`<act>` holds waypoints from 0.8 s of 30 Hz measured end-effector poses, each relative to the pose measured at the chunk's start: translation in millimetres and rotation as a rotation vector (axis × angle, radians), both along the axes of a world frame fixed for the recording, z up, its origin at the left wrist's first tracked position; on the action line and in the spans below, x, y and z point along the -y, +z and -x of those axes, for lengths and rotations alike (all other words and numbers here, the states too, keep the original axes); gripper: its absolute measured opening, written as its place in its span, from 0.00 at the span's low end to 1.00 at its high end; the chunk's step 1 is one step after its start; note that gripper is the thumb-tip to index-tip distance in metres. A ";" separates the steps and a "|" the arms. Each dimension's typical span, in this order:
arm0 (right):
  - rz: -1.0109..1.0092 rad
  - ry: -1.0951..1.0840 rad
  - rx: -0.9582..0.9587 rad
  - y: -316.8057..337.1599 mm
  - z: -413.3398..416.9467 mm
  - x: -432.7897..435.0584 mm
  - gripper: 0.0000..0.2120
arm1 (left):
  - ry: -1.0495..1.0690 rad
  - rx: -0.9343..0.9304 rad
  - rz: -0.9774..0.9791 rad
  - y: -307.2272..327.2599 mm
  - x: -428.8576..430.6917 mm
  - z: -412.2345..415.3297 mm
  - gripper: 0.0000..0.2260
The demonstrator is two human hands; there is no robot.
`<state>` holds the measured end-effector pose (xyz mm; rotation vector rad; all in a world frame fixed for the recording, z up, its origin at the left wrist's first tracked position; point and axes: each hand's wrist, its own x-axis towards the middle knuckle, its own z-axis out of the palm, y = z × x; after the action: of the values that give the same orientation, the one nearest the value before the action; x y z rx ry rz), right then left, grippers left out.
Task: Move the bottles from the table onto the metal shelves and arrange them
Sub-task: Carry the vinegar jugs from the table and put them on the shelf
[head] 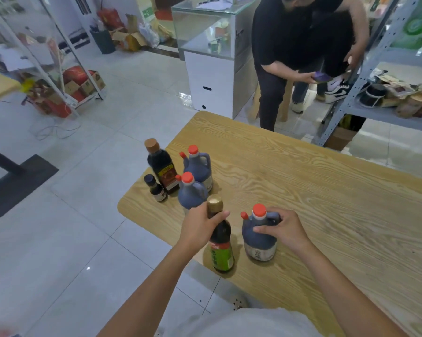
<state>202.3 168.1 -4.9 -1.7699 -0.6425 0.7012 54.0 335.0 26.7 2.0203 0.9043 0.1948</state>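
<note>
At the near left corner of the light wood-grain counter (314, 190), both hands grip bottles. Left hand (200, 227): fingers (219, 216) curled tight round the neck of the tall dark glass bottle with gold cap and green label (221, 242), just under the cap; the bottle stands upright on the counter close to the edge. Right hand (281, 229): fingers (273, 218) hooked through the handle and thumb pressed on the shoulder of the squat dark plastic jug with red cap and white label (260, 237), also upright, just beside the green-label bottle.

Farther along the left edge, a cluster stands: a second red-capped dark jug (191, 193) right behind the left hand, a third red-capped dark jug (199, 164) behind that, a tall dark bottle with brown cap and red label (161, 169), and a small dark bottle with black cap (155, 188). The nearest jug sits almost touching the left knuckles.

The grey perforated metal shelf unit (375, 69) stands well apart at upper right, packets on its lower tier. A seated person in black (290, 45) is between the counter's far end and the shelf.
</note>
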 end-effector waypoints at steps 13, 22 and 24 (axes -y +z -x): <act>-0.145 0.305 0.066 58.3 131.9 -131.2 0.17 | 0.272 0.101 -0.157 70.1 -90.9 146.4 0.14; -0.323 0.595 0.069 115.9 291.1 -275.5 0.13 | 0.628 0.180 -0.409 135.4 -168.3 328.8 0.15; -0.393 0.668 0.076 133.1 331.3 -303.8 0.13 | 0.698 0.197 -0.495 153.6 -177.2 371.5 0.15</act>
<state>-129.0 472.0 128.2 -1.2119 -1.3546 0.8769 -317.5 512.1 180.2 1.9783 1.5093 1.0711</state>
